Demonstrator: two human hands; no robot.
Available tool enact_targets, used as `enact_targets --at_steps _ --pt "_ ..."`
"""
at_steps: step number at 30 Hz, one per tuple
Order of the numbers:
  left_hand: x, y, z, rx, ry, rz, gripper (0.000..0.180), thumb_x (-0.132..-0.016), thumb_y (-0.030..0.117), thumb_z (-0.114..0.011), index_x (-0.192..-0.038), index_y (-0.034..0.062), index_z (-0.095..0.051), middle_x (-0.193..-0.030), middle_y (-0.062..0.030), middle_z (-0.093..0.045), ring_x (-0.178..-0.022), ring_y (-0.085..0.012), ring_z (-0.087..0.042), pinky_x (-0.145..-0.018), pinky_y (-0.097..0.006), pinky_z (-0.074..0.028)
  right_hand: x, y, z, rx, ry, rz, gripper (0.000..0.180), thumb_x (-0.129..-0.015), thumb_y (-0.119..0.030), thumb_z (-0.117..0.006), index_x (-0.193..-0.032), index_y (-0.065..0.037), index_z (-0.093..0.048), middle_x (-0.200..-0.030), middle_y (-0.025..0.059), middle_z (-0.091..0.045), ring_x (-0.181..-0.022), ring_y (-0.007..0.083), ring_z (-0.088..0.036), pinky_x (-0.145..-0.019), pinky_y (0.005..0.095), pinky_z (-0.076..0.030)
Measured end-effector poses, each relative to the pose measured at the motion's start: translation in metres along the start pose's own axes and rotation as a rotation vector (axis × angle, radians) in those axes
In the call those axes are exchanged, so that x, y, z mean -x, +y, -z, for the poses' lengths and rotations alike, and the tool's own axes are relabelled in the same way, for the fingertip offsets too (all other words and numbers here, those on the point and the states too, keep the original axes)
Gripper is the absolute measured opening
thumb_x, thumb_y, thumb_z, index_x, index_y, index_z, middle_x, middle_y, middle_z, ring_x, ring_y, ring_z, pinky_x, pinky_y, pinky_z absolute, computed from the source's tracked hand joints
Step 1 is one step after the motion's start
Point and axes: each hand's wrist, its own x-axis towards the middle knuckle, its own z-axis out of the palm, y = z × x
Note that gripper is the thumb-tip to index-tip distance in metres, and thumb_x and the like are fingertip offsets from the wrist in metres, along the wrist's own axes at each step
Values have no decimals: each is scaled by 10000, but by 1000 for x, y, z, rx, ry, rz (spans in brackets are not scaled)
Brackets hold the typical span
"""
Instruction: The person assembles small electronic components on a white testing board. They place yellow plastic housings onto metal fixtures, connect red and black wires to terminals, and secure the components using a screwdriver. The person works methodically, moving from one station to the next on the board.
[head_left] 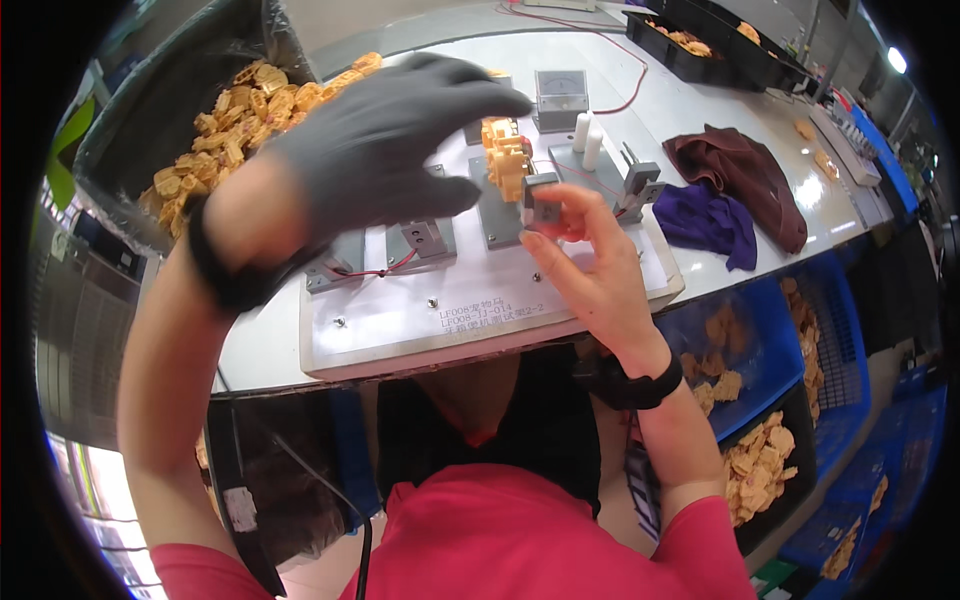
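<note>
My left hand (385,140), in a dark grey glove, is raised over the left part of a white test board (390,330). Its thumb and fingers are apart, and nothing shows between them. With thumb and fingers, my bare right hand (590,250) grips a small grey block (541,205) on the board. Right beside that block, a yellow plastic part (507,160) sits upright on a grey base plate (500,230). Another grey block (425,237) with red and black wires is below my left hand. My glove hides part of the fixture behind it.
A lined bin of yellow parts (235,125) stands at left. A meter (561,92) and white posts (592,148) are behind the fixture. Brown (740,175) and purple cloths (705,225) lie at right. Blue crates (765,350) and a black tray (790,425) sit below the table edge.
</note>
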Motion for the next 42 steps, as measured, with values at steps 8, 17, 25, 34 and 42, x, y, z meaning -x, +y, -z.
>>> enact_targets --at_steps 8,17,25,34,42 --pt "-63 8 -48 -342 -537 56 291 -731 103 -721 -1016 147 -688 -1093 -37 -619 -1131 -264 -556 -924 -398 -498 7 2 -1 -65 -16 91 270 -846 -133 -767 -1079 -53 -656 -933 58 -642 -752 150 -548 -701 277 -479" --pt "-21 65 35 353 -127 -24 482 -664 -35 -781 -1111 45 -619 -1091 -144 -619 -1014 -246 -633 -867 -361 -502 25 -19 22 24 168 331 702 -778 -131 -816 -1387 -71 -472 -1357 173 -497 -1257 365 -502 -1038 414 -432" --pt "56 119 -2 553 -191 17 715 -805 190 -806 -1440 110 -486 -1423 -234 -462 -1184 -379 -574 -977 -397 -498 160 -31 69 -253 35 -706 582 -753 -26 -841 -1251 -48 -540 -1179 110 -642 -1083 202 -646 -892 346 -548" --pt "236 -69 -1 607 56 1005 389 -968 223 -660 -1293 16 -601 -1197 -76 -646 -1113 -142 -599 -977 -297 -490 343 202 274 382 520 -1099 667 -916 -99 -674 -1474 -1 -323 -1243 177 -590 -1074 250 -629 -863 340 -532" --pt "214 -255 -81 157 -109 1002 780 -812 366 -745 -1478 112 -430 -1518 -176 -419 -1409 -341 -385 -1168 -410 -327 347 242 304 721 450 -982 545 -957 -196 -628 -1413 -2 -402 -1143 148 -607 -961 200 -602 -762 343 -500"
